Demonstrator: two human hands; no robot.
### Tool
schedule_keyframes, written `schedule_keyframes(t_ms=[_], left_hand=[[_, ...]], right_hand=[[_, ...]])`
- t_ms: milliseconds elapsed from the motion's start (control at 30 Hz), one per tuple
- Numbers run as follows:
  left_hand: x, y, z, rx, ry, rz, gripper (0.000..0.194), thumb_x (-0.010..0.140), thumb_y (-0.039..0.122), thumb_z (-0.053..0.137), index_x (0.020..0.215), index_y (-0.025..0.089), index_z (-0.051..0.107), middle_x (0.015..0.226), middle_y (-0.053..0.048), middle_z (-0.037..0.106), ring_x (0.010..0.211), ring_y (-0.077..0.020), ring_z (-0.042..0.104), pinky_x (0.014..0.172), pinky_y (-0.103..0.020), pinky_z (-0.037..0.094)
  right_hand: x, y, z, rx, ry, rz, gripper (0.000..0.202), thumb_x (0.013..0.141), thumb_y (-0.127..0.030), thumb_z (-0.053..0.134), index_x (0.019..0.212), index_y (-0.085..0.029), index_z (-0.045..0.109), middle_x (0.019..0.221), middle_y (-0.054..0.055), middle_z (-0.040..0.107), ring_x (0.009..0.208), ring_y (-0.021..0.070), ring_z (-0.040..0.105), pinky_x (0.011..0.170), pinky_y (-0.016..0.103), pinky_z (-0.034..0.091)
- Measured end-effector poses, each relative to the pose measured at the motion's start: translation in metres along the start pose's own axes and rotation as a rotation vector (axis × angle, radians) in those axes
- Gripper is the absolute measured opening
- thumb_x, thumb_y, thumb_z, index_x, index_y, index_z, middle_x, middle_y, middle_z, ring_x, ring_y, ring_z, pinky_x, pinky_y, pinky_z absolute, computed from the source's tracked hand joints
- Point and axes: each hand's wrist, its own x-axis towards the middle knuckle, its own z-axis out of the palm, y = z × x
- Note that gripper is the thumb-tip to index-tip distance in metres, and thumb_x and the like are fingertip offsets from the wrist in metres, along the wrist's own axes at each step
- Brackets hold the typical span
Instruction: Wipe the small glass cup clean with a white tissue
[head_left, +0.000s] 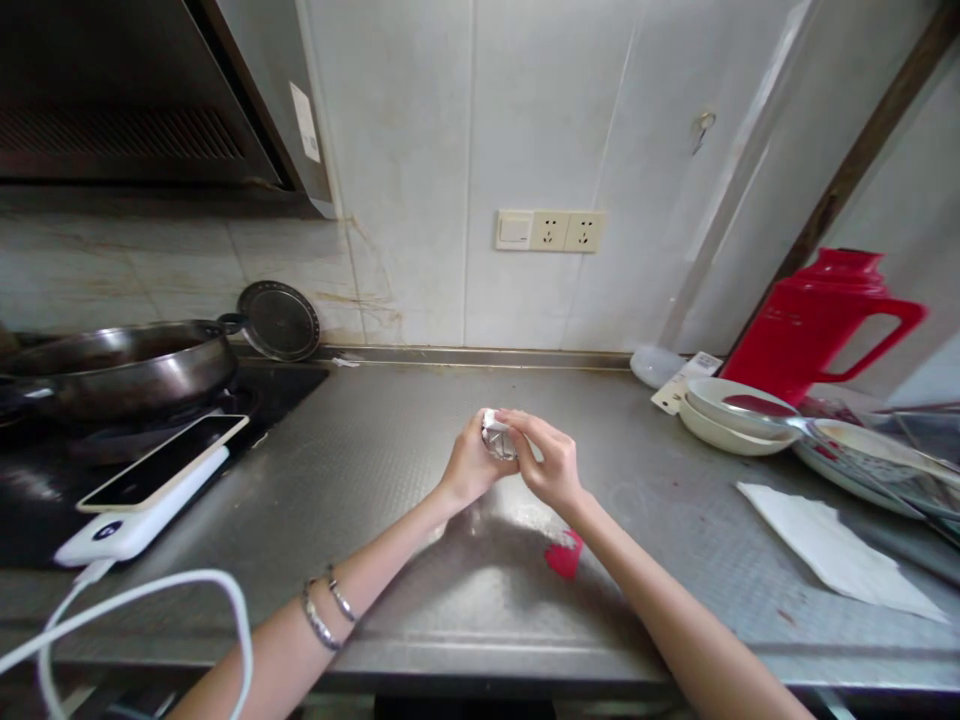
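My left hand point(469, 465) is closed around a small shiny, silvery thing point(498, 440) that looks like glass or foil, held above the middle of the metal counter point(382, 440). White material point(491, 420), perhaps paper or tissue, shows at its top. My right hand point(551, 460) reaches in from the right, its bent fingers pressed against the white part and the thing's upper side. The fingers hide much of the thing, so its exact kind cannot be told. A red scrap point(564, 555) lies on the counter just below my right wrist.
To the left, a pan point(150, 365) sits on the stove, near a phone point(169, 465) and a white power bank point(142, 520) with a cable. On the right are stacked bowls point(724, 425), a red thermos jug point(799, 320) and a white paper sheet point(836, 550).
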Motion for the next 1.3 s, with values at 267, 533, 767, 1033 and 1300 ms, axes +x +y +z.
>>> schedule_keyframes(t_ms=[267,533,767,1033,1300], left_hand=[[0.006,-0.01,-0.004,-0.025,0.016,-0.014,0.068,0.055,0.025,0.08,0.113,0.019,0.046,0.095,-0.004,0.065,0.082,-0.0172,0.062,0.074,-0.029,0.049],[0.001,-0.005,0.004,0.114,0.029,0.041,0.061,0.05,0.022,0.081,0.105,0.017,0.054,0.095,-0.004,0.063,0.088,-0.0202,0.06,0.078,-0.031,0.048],[0.002,0.0,-0.002,0.082,-0.034,0.115,0.048,0.06,0.02,0.075,0.104,0.018,0.055,0.097,-0.005,0.066,0.088,-0.0195,0.061,0.079,-0.029,0.047],[0.003,-0.012,-0.006,0.089,0.001,0.064,0.05,0.061,0.023,0.072,0.105,0.019,0.05,0.092,-0.003,0.065,0.085,-0.0192,0.062,0.076,-0.029,0.047],[0.005,-0.017,-0.013,0.011,-0.047,0.079,0.054,0.059,0.025,0.071,0.109,0.017,0.05,0.087,-0.002,0.065,0.079,-0.0191,0.062,0.071,-0.029,0.048]], right_hand=[[0.004,-0.004,-0.006,-0.037,-0.013,-0.136,0.027,0.088,-0.01,0.047,0.105,-0.022,0.064,0.097,0.008,0.072,0.097,0.0213,0.066,0.085,0.038,0.056],[0.006,0.007,-0.002,-0.102,0.005,-0.024,0.026,0.092,-0.018,0.045,0.107,-0.021,0.066,0.103,0.009,0.072,0.1,0.0221,0.067,0.09,0.04,0.055],[0.0,0.006,-0.001,-0.154,-0.126,-0.211,0.028,0.09,-0.012,0.047,0.11,-0.021,0.064,0.107,0.009,0.071,0.105,0.0216,0.065,0.094,0.04,0.054],[0.003,-0.002,-0.007,-0.169,-0.152,-0.297,0.022,0.086,-0.011,0.049,0.099,-0.019,0.065,0.097,0.012,0.073,0.097,0.0228,0.068,0.088,0.04,0.055],[0.002,-0.005,-0.007,-0.038,-0.214,-0.326,0.021,0.085,-0.01,0.048,0.096,-0.02,0.064,0.087,0.007,0.073,0.09,0.0198,0.069,0.084,0.037,0.055]])
